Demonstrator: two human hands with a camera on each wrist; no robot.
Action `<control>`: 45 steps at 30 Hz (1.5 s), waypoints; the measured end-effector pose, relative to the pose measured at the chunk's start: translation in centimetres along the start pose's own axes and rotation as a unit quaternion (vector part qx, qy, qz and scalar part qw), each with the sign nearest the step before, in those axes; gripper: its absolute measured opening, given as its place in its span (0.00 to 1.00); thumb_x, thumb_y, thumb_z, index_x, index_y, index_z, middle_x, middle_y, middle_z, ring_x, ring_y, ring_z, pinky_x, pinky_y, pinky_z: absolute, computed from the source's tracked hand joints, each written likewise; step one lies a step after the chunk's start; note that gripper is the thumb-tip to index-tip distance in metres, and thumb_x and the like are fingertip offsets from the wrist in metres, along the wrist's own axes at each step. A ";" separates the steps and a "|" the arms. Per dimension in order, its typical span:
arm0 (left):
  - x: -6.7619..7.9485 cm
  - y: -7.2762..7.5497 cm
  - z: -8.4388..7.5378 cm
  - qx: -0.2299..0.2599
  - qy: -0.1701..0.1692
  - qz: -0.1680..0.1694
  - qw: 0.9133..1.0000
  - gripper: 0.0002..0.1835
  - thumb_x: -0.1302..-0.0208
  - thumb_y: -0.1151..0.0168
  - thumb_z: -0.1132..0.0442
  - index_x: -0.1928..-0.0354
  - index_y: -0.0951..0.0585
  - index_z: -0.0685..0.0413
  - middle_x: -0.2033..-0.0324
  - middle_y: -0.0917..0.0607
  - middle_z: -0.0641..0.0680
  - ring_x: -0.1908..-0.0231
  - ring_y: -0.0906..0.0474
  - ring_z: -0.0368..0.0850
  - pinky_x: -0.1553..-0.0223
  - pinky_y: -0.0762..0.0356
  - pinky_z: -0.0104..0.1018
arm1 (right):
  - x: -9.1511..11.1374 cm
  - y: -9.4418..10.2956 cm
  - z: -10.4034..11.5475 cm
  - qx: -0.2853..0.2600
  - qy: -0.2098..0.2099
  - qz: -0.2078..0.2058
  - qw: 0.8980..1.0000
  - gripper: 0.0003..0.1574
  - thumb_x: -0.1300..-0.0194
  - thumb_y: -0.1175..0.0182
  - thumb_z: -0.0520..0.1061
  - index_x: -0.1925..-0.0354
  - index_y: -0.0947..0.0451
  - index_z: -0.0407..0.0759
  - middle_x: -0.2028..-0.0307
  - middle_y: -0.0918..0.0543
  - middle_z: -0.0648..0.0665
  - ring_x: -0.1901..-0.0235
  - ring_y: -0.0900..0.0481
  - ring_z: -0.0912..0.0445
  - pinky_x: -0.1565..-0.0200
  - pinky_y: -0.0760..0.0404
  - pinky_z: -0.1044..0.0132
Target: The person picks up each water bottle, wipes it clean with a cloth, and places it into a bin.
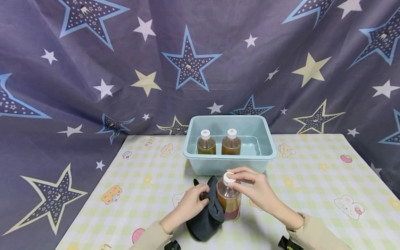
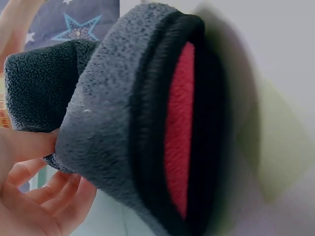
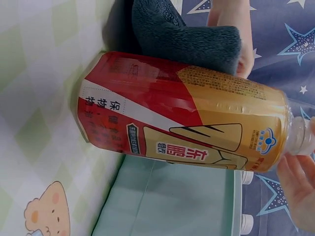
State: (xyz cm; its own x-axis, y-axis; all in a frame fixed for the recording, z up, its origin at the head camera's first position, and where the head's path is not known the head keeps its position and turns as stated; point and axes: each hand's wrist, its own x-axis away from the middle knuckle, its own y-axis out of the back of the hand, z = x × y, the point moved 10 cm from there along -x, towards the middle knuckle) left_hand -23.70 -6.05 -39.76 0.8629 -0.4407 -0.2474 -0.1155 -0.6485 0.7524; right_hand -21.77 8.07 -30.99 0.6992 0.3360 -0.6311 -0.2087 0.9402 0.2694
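Observation:
My right hand (image 1: 254,185) pinches the white cap of a drink bottle (image 1: 229,203) between thumb and fingers. The bottle is upright, its base at the tablecloth; its gold and red label faces the camera in the right wrist view (image 3: 172,113). Beside it, my left hand (image 1: 192,201) grips a dark grey fleece item (image 1: 206,220) with a folded cuff, right up against the bottle's left side. In the left wrist view the fleece item (image 2: 106,113) shows a black rim and a red fuzzy patch, with my thumb on its near face.
Behind the hands stands a light blue plastic tub (image 1: 229,166). Inside it, two similar white-capped bottles stand upright, a left one (image 1: 206,144) and a right one (image 1: 231,144). A checked cartoon tablecloth (image 1: 312,194) covers the table, and a star-patterned curtain (image 1: 237,76) hangs behind.

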 end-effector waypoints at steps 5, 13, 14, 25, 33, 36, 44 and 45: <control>0.0 -0.9 0.7 -0.001 -0.004 0.009 1.000 0.11 0.55 0.40 0.74 0.76 0.30 0.52 0.80 0.31 0.47 0.78 0.35 0.37 0.76 0.37 0.26 | 0.0 0.0 0.0 -0.005 -0.003 0.002 1.000 0.14 0.50 0.40 0.29 0.61 0.21 0.34 0.57 0.22 0.37 0.55 0.24 0.57 0.56 0.26 0.68; 0.0 -1.8 1.5 -0.016 -0.004 0.011 1.000 0.11 0.57 0.40 0.74 0.77 0.30 0.52 0.82 0.30 0.47 0.80 0.36 0.33 0.78 0.38 0.25 | 0.0 0.0 -0.1 -0.005 -0.006 0.001 1.000 0.14 0.50 0.40 0.29 0.61 0.21 0.34 0.57 0.23 0.36 0.55 0.24 0.58 0.56 0.26 0.67; 0.0 -1.9 1.6 -0.019 -0.003 0.012 1.000 0.11 0.57 0.40 0.74 0.77 0.30 0.52 0.82 0.30 0.47 0.81 0.36 0.33 0.79 0.38 0.25 | 0.1 0.0 -0.1 -0.005 -0.007 0.001 1.000 0.14 0.50 0.40 0.29 0.61 0.21 0.34 0.57 0.22 0.37 0.55 0.24 0.58 0.56 0.26 0.67; 0.1 -2.2 2.2 -0.022 0.003 0.018 1.000 0.10 0.57 0.39 0.73 0.76 0.29 0.52 0.81 0.30 0.46 0.81 0.36 0.32 0.78 0.38 0.25 | 0.0 0.1 0.0 0.012 -0.006 -0.001 1.000 0.14 0.50 0.39 0.30 0.61 0.20 0.35 0.57 0.22 0.37 0.57 0.24 0.58 0.57 0.26 0.68; 0.5 -1.5 2.4 0.018 -0.003 0.007 1.000 0.11 0.58 0.37 0.72 0.76 0.27 0.51 0.80 0.29 0.44 0.80 0.35 0.32 0.76 0.35 0.25 | -0.3 0.1 0.8 0.070 0.025 -0.004 0.997 0.13 0.55 0.35 0.30 0.67 0.19 0.37 0.60 0.21 0.40 0.61 0.23 0.57 0.59 0.26 0.73; 0.8 -1.0 2.4 0.031 -0.002 0.003 1.000 0.11 0.57 0.36 0.72 0.75 0.27 0.51 0.79 0.28 0.45 0.79 0.34 0.32 0.76 0.34 0.26 | -0.2 0.2 0.5 0.093 0.026 -0.013 0.995 0.13 0.56 0.33 0.33 0.67 0.19 0.40 0.61 0.22 0.44 0.62 0.23 0.58 0.60 0.26 0.73; 1.5 0.5 2.7 0.055 0.022 -0.006 0.998 0.10 0.54 0.38 0.74 0.74 0.27 0.52 0.75 0.26 0.46 0.76 0.31 0.35 0.72 0.31 0.29 | -0.3 0.2 0.9 0.106 0.036 -0.029 0.993 0.13 0.58 0.33 0.33 0.68 0.19 0.40 0.64 0.22 0.46 0.66 0.24 0.60 0.63 0.26 0.73; 1.6 0.7 2.6 0.057 0.024 -0.009 0.998 0.10 0.54 0.38 0.74 0.74 0.26 0.52 0.75 0.26 0.46 0.75 0.30 0.35 0.72 0.31 0.29 | -0.4 0.2 0.9 0.103 0.037 -0.029 0.994 0.13 0.57 0.33 0.33 0.68 0.19 0.40 0.64 0.22 0.46 0.66 0.24 0.60 0.63 0.26 0.73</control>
State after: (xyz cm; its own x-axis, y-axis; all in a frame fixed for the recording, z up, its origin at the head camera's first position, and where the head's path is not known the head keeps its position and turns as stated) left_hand -23.71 -8.86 -41.20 0.8878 -0.3994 -0.2286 -0.1521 -0.7235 0.6733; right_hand -21.44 8.08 -30.05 0.6516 0.2922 -0.7000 -0.0205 0.9293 0.3688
